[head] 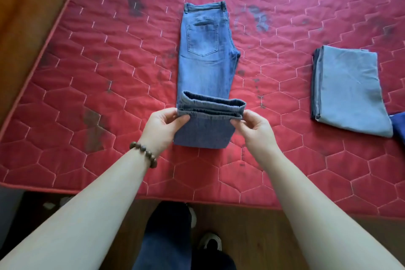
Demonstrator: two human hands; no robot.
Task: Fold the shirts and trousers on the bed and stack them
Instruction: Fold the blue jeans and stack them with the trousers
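Blue jeans [205, 55] lie lengthwise on the red quilted mattress [98, 76], folded in half along the legs, waistband at the far end and a back pocket facing up. The leg ends are lifted off the mattress and bent back toward the waistband. My left hand [163, 126] pinches the left corner of the hems, and my right hand [255, 126] pinches the right corner. A folded light-blue garment [348, 87] lies flat to the right, apart from the jeans.
A dark-blue cloth [400, 126] peeks in at the right edge beside the folded garment. The mattress's near edge [197, 200] runs just in front of my legs, over a wooden floor. A wooden surface [26, 17] borders the mattress on the left.
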